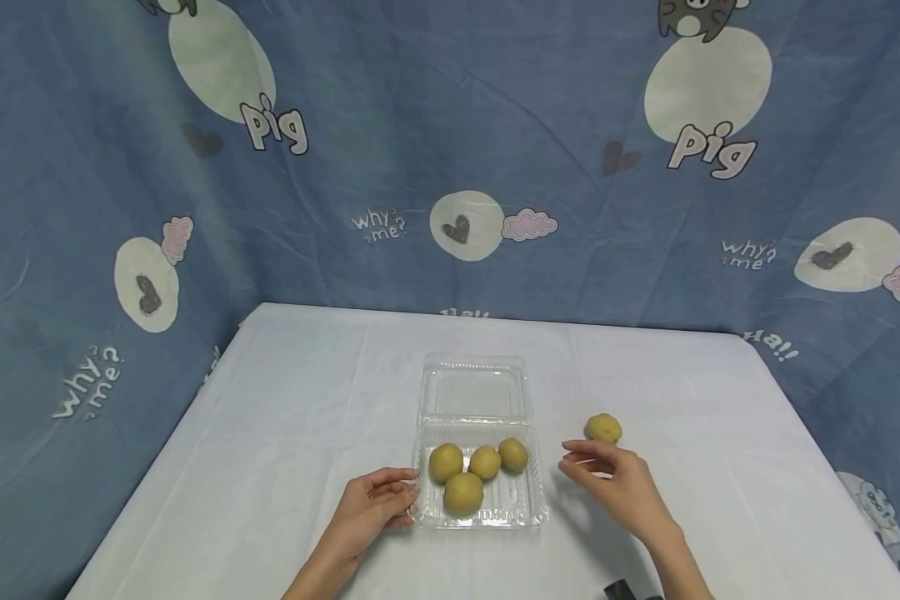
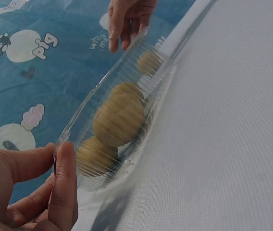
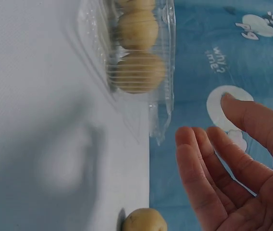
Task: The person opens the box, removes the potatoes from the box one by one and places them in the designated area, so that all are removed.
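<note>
A clear plastic clamshell box (image 1: 516,510) lies on the white cloth with its lid (image 1: 474,393) folded back. Several small yellow potatoes (image 1: 463,495) sit in its base, grouped mostly toward the left and middle. My left hand (image 1: 375,507) is at the box's left side, and in the left wrist view its thumb and fingers (image 2: 65,178) pinch the rim. Just right of the box hovers my right hand (image 1: 621,487), fingers relaxed and thumb apart, holding nothing in the right wrist view. One loose potato (image 1: 603,427) rests on the cloth just beyond that hand.
A white cloth (image 1: 307,392) covers the table. Behind it and along both sides hangs a blue printed curtain (image 1: 390,150). A small black object (image 1: 619,590) shows at the bottom edge by the right wrist.
</note>
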`<state>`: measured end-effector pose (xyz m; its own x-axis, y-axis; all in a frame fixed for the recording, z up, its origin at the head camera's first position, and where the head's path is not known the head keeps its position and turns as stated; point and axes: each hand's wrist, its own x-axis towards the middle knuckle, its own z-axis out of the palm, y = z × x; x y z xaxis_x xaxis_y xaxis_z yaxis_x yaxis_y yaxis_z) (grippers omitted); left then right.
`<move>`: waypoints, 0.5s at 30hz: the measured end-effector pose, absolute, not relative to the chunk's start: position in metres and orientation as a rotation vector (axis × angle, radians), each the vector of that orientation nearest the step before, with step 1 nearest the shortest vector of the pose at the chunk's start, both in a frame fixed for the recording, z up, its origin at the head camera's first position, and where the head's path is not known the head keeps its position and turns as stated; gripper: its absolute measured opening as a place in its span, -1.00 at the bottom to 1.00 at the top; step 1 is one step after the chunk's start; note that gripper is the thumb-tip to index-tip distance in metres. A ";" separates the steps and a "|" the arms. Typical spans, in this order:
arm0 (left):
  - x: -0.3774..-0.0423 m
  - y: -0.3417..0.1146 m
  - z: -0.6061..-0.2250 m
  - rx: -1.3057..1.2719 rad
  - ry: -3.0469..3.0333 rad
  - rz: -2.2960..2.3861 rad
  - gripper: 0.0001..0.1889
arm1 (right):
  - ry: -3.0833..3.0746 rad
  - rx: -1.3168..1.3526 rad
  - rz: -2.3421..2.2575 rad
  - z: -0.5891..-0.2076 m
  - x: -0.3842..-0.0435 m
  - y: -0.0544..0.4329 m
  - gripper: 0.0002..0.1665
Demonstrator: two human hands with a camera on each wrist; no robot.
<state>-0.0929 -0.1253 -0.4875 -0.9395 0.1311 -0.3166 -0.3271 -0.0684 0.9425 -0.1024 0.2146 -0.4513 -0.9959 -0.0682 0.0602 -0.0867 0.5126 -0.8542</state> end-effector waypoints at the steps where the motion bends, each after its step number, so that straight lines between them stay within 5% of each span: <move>1: -0.093 -0.125 -0.488 -0.211 1.900 2.081 -0.58 | -2.713 0.142 1.540 -0.451 -0.103 0.214 -0.62; 15: -0.094 -0.125 -0.489 -0.221 1.895 2.081 -0.58 | -2.696 0.177 1.629 -0.446 -0.104 0.201 -0.59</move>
<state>-0.0937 -0.1252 -0.4893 -0.9378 0.1282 -0.3227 -0.3332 -0.0712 0.9402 -0.1041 0.2013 -0.4456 -0.9937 -0.1024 0.0466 -0.0889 0.4605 -0.8832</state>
